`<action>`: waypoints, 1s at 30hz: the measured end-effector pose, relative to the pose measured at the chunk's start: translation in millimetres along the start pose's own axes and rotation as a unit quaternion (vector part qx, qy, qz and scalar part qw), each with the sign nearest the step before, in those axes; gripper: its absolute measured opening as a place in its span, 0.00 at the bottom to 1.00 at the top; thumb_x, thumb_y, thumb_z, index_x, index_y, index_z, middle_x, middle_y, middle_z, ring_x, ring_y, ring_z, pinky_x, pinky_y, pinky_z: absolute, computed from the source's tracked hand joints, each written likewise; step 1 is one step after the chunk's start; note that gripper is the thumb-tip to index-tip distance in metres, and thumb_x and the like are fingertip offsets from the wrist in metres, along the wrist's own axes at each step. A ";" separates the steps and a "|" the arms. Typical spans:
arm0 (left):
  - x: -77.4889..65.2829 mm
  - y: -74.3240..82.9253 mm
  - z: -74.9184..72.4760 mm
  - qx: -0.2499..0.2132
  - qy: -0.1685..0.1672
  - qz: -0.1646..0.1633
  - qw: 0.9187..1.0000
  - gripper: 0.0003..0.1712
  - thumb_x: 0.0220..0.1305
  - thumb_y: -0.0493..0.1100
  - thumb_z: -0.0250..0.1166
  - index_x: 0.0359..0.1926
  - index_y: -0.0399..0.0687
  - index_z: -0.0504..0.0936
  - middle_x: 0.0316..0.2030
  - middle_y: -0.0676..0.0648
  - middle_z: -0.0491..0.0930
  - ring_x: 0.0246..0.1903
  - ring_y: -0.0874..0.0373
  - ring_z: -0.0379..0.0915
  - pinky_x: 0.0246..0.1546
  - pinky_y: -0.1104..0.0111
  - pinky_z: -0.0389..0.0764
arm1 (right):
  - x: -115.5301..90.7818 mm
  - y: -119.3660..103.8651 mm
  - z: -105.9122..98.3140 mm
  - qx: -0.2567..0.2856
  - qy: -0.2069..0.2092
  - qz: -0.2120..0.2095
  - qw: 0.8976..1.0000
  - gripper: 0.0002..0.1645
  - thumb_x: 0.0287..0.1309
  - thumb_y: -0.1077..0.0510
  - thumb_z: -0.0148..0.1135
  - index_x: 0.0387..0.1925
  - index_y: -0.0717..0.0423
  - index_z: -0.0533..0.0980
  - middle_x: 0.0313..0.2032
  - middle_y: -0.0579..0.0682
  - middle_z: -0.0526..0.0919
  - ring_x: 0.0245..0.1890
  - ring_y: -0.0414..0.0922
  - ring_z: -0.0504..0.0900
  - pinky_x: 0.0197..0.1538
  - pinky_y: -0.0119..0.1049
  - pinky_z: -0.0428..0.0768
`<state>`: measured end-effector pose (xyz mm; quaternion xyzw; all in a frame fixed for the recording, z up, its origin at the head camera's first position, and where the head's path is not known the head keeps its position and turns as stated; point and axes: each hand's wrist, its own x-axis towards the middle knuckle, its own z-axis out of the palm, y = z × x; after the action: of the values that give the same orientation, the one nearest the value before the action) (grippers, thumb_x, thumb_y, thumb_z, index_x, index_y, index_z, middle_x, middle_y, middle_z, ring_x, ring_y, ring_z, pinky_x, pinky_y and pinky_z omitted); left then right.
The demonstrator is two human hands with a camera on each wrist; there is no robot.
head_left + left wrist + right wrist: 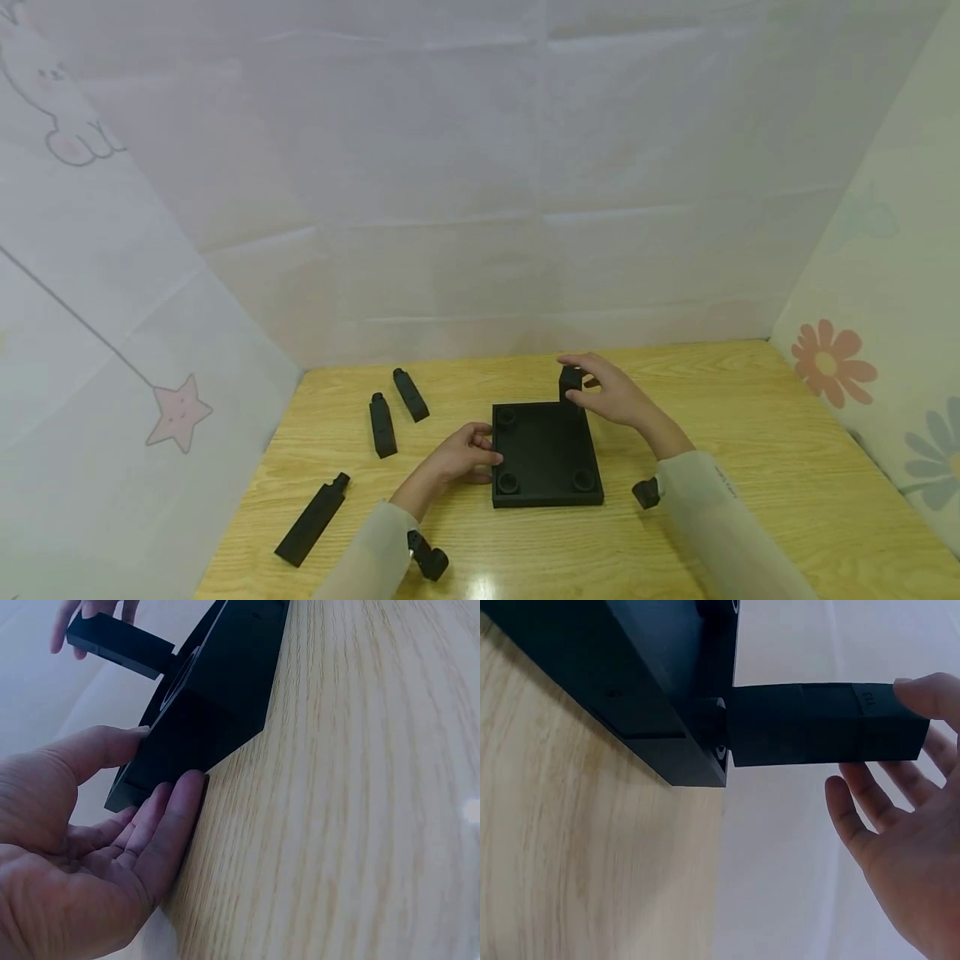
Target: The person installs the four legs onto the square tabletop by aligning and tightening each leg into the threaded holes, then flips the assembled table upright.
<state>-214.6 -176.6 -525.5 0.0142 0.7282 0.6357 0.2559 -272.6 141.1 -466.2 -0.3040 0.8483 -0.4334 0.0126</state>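
A black square panel (543, 450) with a raised rim lies on the wooden table, round sockets showing at three corners. At its far right corner a black square leg (570, 383) stands upright, its narrow end at the corner socket in the right wrist view. My right hand (617, 396) holds this leg near its top, thumb on one face and fingertips along another. On the panel's left side, my left hand (457, 457) grips the edge. In the left wrist view its thumb lies on the rim and its fingers touch the outer wall.
Three loose black legs lie left of the panel: one near the back (411, 396), one beside it (383, 427) and one closer to the front (311, 521). Pale printed sheets (465, 250) surround the table (750, 467) at the back and sides.
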 end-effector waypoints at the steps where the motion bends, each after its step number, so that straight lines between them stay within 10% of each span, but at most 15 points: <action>1: 0.1 -0.2 0.0 -0.001 0.000 -0.001 1.000 0.40 0.64 0.35 0.69 0.73 0.35 0.60 0.45 0.43 0.69 0.41 0.54 0.77 0.43 0.55 0.87 | -0.1 -0.8 -0.7 0.005 -0.007 -0.003 1.000 0.34 0.69 0.58 0.63 0.73 0.56 0.65 0.70 0.57 0.68 0.67 0.57 0.69 0.62 0.58 0.75; 30: 0.8 -2.6 -0.7 -0.009 0.002 0.005 1.000 0.41 0.63 0.35 0.70 0.73 0.36 0.60 0.46 0.43 0.69 0.40 0.53 0.77 0.42 0.55 0.87 | 0.2 1.7 -3.3 0.051 -0.057 0.003 0.997 0.35 0.70 0.69 0.55 0.75 0.55 0.61 0.70 0.61 0.69 0.64 0.61 0.73 0.64 0.62 0.72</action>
<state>-214.8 -177.5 -528.2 0.0144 0.7232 0.6432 0.2512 -274.5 144.2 -465.3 -0.3246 0.8240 -0.4577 0.0781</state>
